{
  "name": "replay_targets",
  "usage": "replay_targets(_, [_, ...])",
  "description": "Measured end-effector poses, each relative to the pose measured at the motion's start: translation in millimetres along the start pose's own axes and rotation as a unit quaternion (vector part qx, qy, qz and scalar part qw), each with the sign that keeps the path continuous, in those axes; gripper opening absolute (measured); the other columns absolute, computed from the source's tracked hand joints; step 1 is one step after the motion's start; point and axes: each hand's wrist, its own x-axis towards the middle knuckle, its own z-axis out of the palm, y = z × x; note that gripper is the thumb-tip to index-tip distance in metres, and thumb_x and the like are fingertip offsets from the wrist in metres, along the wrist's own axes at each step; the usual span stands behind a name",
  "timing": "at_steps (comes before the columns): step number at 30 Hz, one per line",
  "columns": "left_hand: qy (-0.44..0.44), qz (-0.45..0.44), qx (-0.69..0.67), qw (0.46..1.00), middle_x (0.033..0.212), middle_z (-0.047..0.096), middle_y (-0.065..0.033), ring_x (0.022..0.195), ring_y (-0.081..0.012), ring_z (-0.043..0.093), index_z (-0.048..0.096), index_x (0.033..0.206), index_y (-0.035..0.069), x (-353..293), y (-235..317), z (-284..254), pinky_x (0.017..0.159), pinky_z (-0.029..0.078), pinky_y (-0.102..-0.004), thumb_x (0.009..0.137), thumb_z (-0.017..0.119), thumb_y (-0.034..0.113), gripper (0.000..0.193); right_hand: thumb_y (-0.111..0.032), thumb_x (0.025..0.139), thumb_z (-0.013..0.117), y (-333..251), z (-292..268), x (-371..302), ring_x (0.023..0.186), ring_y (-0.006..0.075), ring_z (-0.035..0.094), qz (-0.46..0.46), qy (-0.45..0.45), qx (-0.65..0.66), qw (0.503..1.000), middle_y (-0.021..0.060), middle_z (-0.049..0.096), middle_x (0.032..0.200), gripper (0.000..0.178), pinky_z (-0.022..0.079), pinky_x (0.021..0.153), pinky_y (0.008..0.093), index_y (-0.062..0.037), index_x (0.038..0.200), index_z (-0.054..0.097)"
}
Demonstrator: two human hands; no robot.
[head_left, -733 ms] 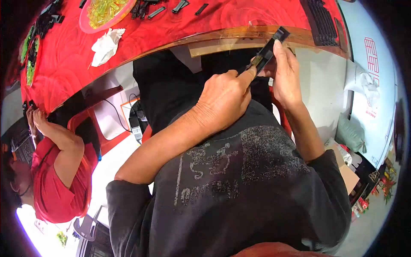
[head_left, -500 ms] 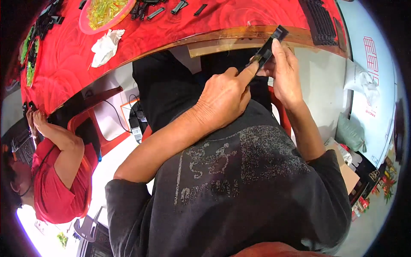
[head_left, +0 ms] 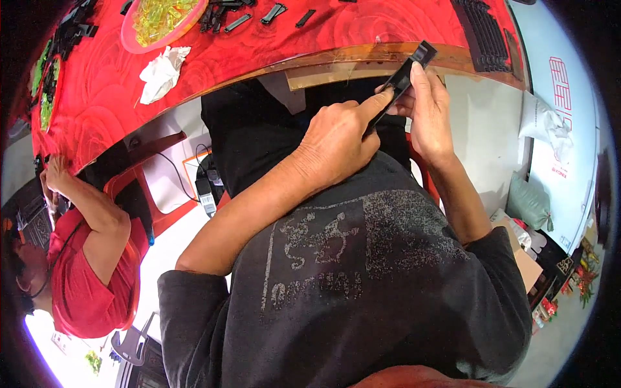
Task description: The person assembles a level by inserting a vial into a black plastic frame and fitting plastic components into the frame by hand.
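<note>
Both my hands grip one long, narrow black plastic piece (head_left: 402, 76), held on a slant just off the table's front edge, over my lap. My left hand (head_left: 343, 134) wraps round its lower end, index finger stretched along it. Toward the upper end, my right hand (head_left: 428, 110) pinches it, thumb on top and fingers beneath. A small raised or recessed part shows at its far tip. The left palm hides its lower end.
On the red-covered table (head_left: 278, 45) lie a pink basin (head_left: 132, 46) of yellow clear pieces, small black parts (head_left: 238, 23), crumpled tissue (head_left: 162, 74) and a row of black strips (head_left: 482, 35). At left, a person in red (head_left: 94, 278) works at the table.
My left hand has shifted slightly along the black piece, its index finger now straighter. The piece has moved very little. At left, the other person's hands have moved slightly.
</note>
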Motion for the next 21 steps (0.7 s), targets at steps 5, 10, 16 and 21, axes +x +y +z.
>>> replay_targets(5, [0.017, -0.009, 0.033, 0.999, 0.077, 0.060, -0.0200, 0.069, -0.0393, 0.062, 0.056, 0.127, 0.003, -4, 8, -2, 0.066, 0.054, -0.0473, 0.077, 0.064, 0.010, 0.051, -0.042, 0.103, 0.041, -9, -3, 4, 0.075, 0.0142, 0.067, 0.003, 0.008, -0.029, 1.000, 0.0097, 0.069, 0.088, 0.039, 0.052, 0.063, 0.0252, -0.0058, 0.104, 0.055])
replay_targets(10, [0.042, 0.002, 0.035, 0.998, 0.075, 0.058, -0.0184, 0.067, -0.0382, 0.062, 0.060, 0.119, 0.001, -3, 12, -2, 0.061, 0.053, -0.0469, 0.079, 0.065, 0.012, 0.042, -0.043, 0.102, 0.045, -14, -1, 4, 0.064, 0.0106, 0.061, -0.018, 0.019, -0.007, 1.000, 0.0025, 0.062, 0.078, 0.038, 0.051, 0.058, 0.0250, -0.0066, 0.098, 0.056])
replay_targets(16, [0.024, -0.026, 0.037, 0.999, 0.077, 0.060, -0.0199, 0.071, -0.0394, 0.063, 0.062, 0.117, -0.001, -3, 19, -3, 0.063, 0.052, -0.0442, 0.078, 0.069, 0.006, 0.041, -0.040, 0.101, 0.048, -12, -2, 4, 0.059, 0.0084, 0.057, -0.017, 0.024, -0.022, 0.999, 0.0004, 0.058, 0.074, 0.035, 0.050, 0.053, 0.0238, -0.0069, 0.093, 0.057])
replay_targets(21, [0.037, -0.002, -0.011, 0.999, 0.075, 0.059, -0.0207, 0.070, -0.0404, 0.062, 0.060, 0.115, -0.001, 0, 16, -1, 0.064, 0.052, -0.0484, 0.077, 0.066, 0.009, 0.040, -0.039, 0.101, 0.048, -12, -1, 6, 0.058, 0.0079, 0.055, -0.032, 0.034, 0.003, 0.999, 0.0002, 0.057, 0.072, 0.035, 0.048, 0.050, 0.0235, -0.0059, 0.094, 0.058])
